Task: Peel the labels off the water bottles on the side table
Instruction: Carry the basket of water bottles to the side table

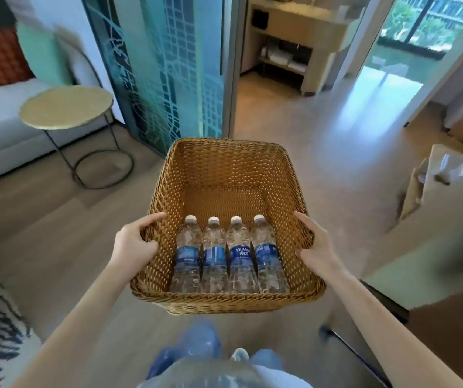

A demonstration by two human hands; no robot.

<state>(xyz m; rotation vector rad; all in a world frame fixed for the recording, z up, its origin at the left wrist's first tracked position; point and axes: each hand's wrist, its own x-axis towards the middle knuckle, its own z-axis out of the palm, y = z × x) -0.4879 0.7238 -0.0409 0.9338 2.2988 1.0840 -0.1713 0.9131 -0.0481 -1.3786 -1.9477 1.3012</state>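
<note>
Upright-held basket [224, 169], four bottles [228, 256] lying lengthwise, caps pointing away

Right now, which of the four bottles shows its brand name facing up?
The third bottle from the left: its blue label reads AQUAFINA, while the others' labels are turned away.

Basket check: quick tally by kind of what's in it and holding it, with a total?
Water bottles, blue labels on, white caps: 4
Wicker basket: 1
Hands gripping its sides: 2, left hand, right hand
Total: 7
</note>
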